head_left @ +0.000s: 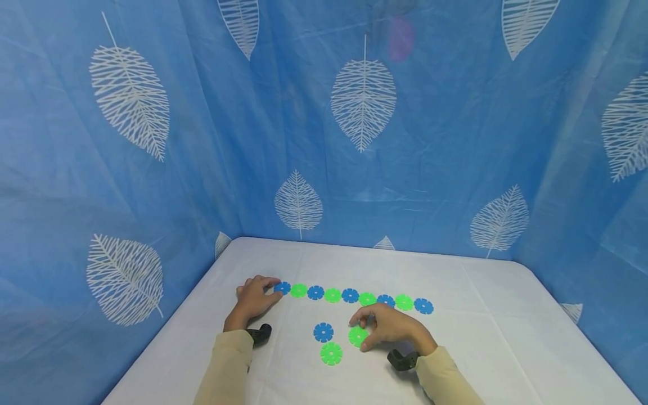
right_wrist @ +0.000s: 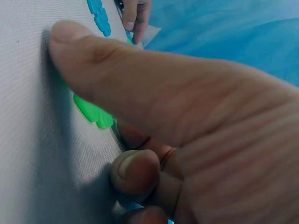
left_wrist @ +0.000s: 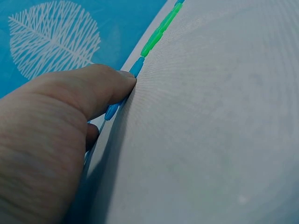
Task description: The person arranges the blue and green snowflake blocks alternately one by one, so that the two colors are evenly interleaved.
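Note:
Near the table's left side, my left hand (head_left: 256, 296) pinches the blue notched plastic disc (head_left: 282, 288) at the left end of a row. Its thumb tip is right at the disc's edge in the left wrist view. My right hand (head_left: 387, 326) curls its thumb and fingers round a green notched disc (head_left: 358, 336) in front of the row. In the right wrist view the thumb (right_wrist: 93, 51) hides part of this green disc (right_wrist: 93, 113). A loose blue disc (head_left: 323, 332) and a green disc (head_left: 331, 354) lie flat to its left.
Blue and green discs alternate along the row, from a green disc (head_left: 299, 290) beside the left hand to a blue disc (head_left: 423, 306) at the right end. A white cloth covers the table (head_left: 486, 337). Blue leaf-patterned curtains (head_left: 435, 140) hang behind and at both sides.

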Motion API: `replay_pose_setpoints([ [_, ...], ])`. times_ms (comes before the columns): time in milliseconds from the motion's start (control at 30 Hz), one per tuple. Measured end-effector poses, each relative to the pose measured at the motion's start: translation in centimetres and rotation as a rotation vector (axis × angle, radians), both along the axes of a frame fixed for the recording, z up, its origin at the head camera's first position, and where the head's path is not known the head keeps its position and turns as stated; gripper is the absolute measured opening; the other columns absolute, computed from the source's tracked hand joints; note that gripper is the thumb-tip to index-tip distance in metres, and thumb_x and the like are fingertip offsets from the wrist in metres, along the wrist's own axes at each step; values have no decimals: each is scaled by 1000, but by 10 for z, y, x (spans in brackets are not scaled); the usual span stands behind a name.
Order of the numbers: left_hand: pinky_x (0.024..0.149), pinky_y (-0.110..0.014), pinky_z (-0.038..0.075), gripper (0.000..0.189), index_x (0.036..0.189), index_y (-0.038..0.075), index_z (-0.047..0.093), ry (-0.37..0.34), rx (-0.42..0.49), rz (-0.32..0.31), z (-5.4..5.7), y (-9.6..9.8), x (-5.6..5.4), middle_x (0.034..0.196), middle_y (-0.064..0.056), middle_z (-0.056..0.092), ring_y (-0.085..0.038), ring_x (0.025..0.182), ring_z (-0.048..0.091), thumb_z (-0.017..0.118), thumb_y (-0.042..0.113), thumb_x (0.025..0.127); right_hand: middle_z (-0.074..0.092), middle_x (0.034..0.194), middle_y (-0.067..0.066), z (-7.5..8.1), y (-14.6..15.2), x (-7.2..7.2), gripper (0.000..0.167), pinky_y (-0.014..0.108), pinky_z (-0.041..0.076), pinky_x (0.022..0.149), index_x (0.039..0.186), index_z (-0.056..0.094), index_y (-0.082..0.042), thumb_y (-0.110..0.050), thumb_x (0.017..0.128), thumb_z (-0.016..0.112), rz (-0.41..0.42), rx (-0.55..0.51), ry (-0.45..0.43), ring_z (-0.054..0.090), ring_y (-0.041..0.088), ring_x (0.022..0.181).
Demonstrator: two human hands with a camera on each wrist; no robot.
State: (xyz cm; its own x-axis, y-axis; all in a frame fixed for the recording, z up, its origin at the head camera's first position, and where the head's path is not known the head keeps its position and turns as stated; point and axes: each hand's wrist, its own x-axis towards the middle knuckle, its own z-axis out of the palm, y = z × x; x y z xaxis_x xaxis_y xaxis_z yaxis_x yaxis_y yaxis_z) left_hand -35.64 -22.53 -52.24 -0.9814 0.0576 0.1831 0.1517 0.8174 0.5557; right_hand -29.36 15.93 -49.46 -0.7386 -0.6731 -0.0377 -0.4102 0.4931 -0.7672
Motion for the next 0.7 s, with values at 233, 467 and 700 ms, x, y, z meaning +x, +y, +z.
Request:
replay_pose_setpoints([
  [233,92,-50,28,41,125,27,70,3,3,2,1,0,1,122,-3,65,-25,114,51,73,40,87,62,94,-1,-3,0,-2,44,26,48,66,112,73,-22,-20,71,91,-4,30,27,49,7,73],
  [467,92,-51,27,40,124,27,70,7,11,1,-1,1,0,121,-4,65,-25,114,52,74,39,86,62,93,-1,-1,-1,-1,42,26,47,67,110,74,-20,-19,71,90,-2,35,42,52,11,78],
  [700,93,-51,27,40,125,27,70,5,7,3,-2,0,-1,122,-3,65,-25,115,52,74,40,87,63,94,0,-1,-1,-1,41,26,47,70,110,74,-19,-18,72,90,3,29,42,53,12,80],
])
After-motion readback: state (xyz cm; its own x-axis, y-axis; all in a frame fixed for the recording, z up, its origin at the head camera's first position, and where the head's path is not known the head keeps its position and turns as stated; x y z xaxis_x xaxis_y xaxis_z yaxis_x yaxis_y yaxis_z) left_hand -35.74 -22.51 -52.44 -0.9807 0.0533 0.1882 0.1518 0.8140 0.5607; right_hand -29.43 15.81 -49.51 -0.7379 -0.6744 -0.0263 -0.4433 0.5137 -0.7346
